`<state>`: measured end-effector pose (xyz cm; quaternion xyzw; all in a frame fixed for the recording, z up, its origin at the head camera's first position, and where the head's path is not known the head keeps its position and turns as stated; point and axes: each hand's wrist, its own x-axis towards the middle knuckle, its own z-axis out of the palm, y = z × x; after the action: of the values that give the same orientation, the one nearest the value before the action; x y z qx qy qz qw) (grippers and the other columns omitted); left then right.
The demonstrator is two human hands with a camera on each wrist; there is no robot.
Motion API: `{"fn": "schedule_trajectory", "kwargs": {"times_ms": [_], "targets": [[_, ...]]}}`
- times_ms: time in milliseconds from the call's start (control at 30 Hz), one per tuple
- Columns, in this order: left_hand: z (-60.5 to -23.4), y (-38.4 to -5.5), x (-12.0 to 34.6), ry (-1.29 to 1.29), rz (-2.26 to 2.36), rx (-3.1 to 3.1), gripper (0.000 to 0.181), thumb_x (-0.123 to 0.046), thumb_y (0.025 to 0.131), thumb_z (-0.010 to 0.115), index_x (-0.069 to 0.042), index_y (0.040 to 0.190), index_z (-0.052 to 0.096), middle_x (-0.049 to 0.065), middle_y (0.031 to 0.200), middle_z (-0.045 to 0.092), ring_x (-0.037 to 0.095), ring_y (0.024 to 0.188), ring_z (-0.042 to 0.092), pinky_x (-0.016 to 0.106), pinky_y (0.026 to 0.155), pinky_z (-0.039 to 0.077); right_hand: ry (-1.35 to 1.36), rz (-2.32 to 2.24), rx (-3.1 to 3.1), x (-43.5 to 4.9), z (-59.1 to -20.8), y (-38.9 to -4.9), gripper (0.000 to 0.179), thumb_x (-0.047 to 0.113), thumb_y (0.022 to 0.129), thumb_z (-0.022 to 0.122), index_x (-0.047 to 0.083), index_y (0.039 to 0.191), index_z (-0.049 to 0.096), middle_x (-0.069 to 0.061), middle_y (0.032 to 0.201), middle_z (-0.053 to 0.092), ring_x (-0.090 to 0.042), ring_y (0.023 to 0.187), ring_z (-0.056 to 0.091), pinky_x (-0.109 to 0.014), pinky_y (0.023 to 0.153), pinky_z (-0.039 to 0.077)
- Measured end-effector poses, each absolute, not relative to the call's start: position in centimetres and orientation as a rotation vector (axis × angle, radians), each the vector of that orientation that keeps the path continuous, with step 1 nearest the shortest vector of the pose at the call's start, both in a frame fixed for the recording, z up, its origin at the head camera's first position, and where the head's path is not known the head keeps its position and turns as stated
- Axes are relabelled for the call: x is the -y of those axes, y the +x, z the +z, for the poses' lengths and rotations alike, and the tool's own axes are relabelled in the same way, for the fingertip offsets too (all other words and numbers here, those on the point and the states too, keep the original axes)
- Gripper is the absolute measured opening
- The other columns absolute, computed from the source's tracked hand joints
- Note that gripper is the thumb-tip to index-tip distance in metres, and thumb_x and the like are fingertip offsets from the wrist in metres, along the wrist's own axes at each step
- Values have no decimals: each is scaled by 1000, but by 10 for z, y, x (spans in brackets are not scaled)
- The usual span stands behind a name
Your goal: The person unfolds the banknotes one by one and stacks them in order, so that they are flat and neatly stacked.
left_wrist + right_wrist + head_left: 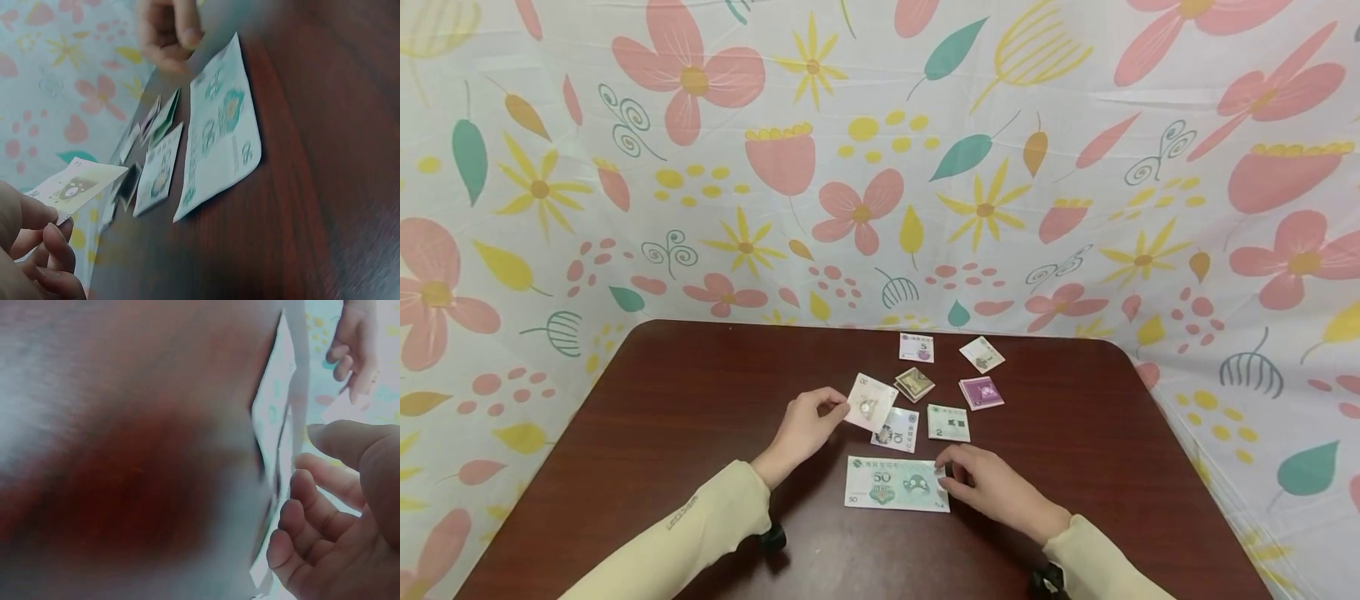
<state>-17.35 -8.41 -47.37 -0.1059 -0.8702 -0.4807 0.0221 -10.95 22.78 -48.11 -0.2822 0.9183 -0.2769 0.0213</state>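
My left hand [807, 423] pinches a small pale pink folded play banknote [870, 402] between thumb and fingers, lifted above the table in the left wrist view. It overlaps a folded note marked 10 [897, 430] in the head view. In front of me lies a large green play banknote [887, 483] marked 50, spread flat with slightly curled edges. My right hand [988, 487] hovers at that note's right end. Its fingers [306, 512] are loosely bent and the thumb stands apart, with nothing between them. A folded green 2 note [948, 423] lies just beyond this hand.
Farther back on the dark wooden table [715, 367] are a folded brown note [915, 383], a purple one [982, 392], a pale 5 note [917, 347] and a beige note [982, 355]. A flower-patterned cloth [865, 250] hangs behind the table's far edge.
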Motion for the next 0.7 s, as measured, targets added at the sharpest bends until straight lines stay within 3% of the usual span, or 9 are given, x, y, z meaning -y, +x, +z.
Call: {"fn": "schedule_trajectory", "kwargs": {"times_ms": [267,700], "targets": [[-466,-157,72,-485,-1540,2730,5,-11,96,74,-13,95,78,-4,85,73,12,76,60,29,69,50,-939,-930,-2988,-219,-465,-119,13,8,93,77,12,105,73,9,97,70,-6,86,61,-31,78,56],[-470,-135,56,-718,-1569,2754,5,-10,94,74,-10,91,79,-5,80,71,4,70,57,23,65,48,-907,-1034,-3106,-203,-461,-122,20,9,89,83,19,104,74,8,101,70,-5,84,59,-26,73,53]]}}
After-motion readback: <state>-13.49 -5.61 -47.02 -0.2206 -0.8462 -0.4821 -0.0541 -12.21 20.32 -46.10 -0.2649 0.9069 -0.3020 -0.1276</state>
